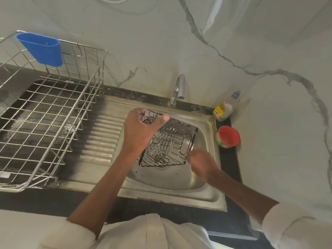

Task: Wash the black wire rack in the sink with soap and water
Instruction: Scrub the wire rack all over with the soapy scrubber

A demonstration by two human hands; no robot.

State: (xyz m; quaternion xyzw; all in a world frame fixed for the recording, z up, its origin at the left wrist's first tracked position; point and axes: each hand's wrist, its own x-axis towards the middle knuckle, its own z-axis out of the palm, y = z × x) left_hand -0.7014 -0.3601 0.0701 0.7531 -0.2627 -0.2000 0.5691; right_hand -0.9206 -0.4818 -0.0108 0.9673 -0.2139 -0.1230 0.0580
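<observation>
- Black wire rack (168, 142), a shallow rectangular grid basket, sits tilted inside the steel sink (203, 178); far-left corner raised, near edge low over the round drain (161, 159).
- Left hand (140, 130) holds the rack's far-left corner: fingers curled over the rim wires, thumb stretched along the top edge. Grip is clenched on the rack.
- Right hand (199, 159) is at the rack's right side, just beside its oval loop handle. It is motion-blurred; cannot tell whether the fingers grasp the wire or only touch it.
- Chrome tap (178, 90) stands at the far rim of the sink, spout above the rack's far edge. No stream can be made out.
- Ridged steel drainboard (100, 139) joins the sink on the left.
- Large silver wire dish drainer (46, 112) rests on the dark table left of the drainboard, with a blue plastic cup holder (43, 49) hung on its far rail.
- Right of the sink, on the dark table: clear bottle with yellow label (223, 110) by the wall, and nearer, a round green tub with red lid (227, 136).
- White sleeves on both arms, rolled up.
</observation>
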